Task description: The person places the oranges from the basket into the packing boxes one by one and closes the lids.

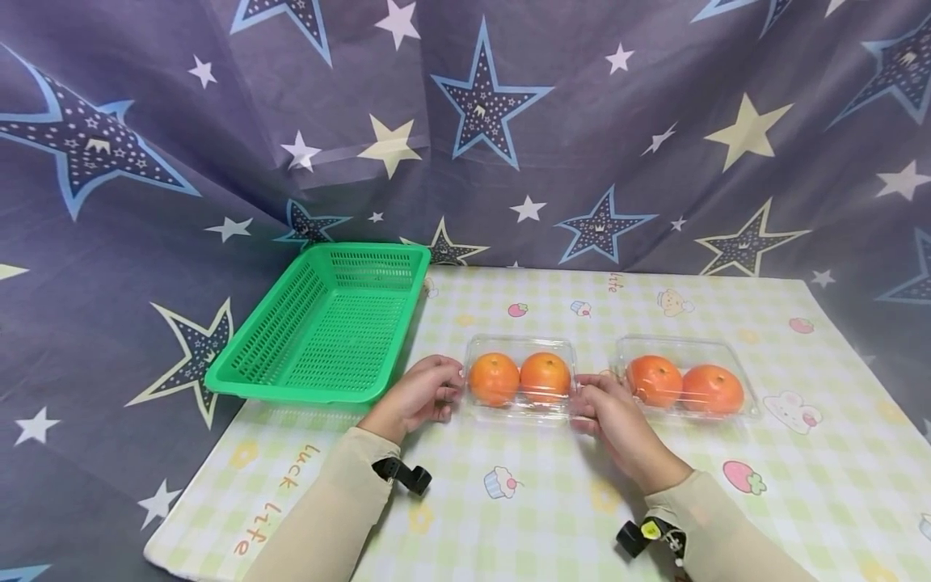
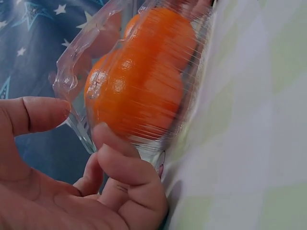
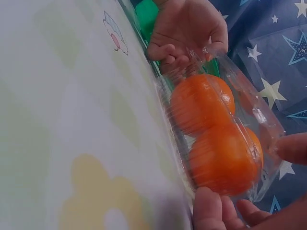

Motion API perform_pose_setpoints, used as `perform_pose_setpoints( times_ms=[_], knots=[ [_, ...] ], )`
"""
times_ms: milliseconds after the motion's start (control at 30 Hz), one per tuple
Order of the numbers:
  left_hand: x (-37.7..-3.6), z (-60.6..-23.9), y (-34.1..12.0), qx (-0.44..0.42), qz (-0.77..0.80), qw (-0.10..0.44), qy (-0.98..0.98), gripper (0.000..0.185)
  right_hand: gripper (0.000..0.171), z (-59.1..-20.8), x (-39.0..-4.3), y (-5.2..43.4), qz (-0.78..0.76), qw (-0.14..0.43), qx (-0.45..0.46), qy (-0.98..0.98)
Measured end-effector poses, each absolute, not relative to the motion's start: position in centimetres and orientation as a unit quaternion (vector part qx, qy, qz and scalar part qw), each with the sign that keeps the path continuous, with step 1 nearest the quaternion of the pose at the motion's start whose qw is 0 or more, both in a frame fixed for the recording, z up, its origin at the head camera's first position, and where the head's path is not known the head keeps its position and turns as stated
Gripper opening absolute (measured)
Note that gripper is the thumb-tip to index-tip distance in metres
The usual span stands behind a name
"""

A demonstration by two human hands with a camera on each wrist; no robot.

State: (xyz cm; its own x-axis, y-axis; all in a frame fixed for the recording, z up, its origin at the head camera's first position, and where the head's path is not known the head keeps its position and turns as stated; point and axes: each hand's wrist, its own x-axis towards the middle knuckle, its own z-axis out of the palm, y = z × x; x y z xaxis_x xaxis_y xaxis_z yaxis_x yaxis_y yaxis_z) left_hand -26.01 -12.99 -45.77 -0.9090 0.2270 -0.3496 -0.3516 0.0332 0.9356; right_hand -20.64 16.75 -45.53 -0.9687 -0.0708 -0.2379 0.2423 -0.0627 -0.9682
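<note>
A clear plastic clamshell box [image 1: 520, 411] with two oranges [image 1: 494, 379] inside lies in front of me on the table. At its left end my left hand [image 1: 422, 392] pinches the edge, thumb [image 2: 45, 114] at the rim and curled fingers lower down against the end wall. From the opposite end my right hand [image 1: 609, 416] grips the box, its thumb [image 3: 293, 147] on the rim and its fingertips [image 3: 208, 206] low by the table. Seen from the right wrist, the oranges [image 3: 225, 160] show through the shiny plastic.
A second clear box [image 1: 684, 343] holding two more oranges [image 1: 713, 390] lies just right of my right hand. At the back left stands a green perforated basket [image 1: 349, 339]. A checked cloth [image 1: 553, 517] covers the table, and a star-patterned curtain [image 1: 567, 153] hangs behind it.
</note>
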Motion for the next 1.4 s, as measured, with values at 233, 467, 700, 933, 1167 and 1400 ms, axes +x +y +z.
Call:
perform_pose_setpoints(
  times_ms=[233,467,700,933,1167,1400],
  knots=[
    [-26.02,-45.87,-13.07,-0.027,0.675,0.218,0.704,0.036,0.044,-45.45,-20.61,16.63,-0.697,0.106,0.063,0.707],
    [-25.9,-45.77,-13.05,-0.021,0.648,0.227,0.727,0.022,0.031,-45.59,-20.43,16.84,-0.656,0.123,0.06,0.742],
    [-25.96,-46.13,-13.06,0.006,0.643,0.244,0.726,0.014,0.019,-45.61,-20.19,17.03,-0.628,0.15,0.05,0.762],
    [-25.94,-46.24,-13.1,0.009,0.64,0.253,0.726,0.017,0.034,-45.64,-20.29,17.09,-0.614,0.18,0.038,0.768],
    [-26.09,-46.36,-13.26,0.001,0.643,0.265,0.719,0.031,0.035,-45.8,-20.47,17.23,-0.617,0.192,0.026,0.763],
    [-26.22,-46.48,-13.37,0.013,0.648,0.276,0.71,0.028,0.034,-45.77,-20.55,17.4,-0.629,0.193,0.025,0.753]
  ],
)
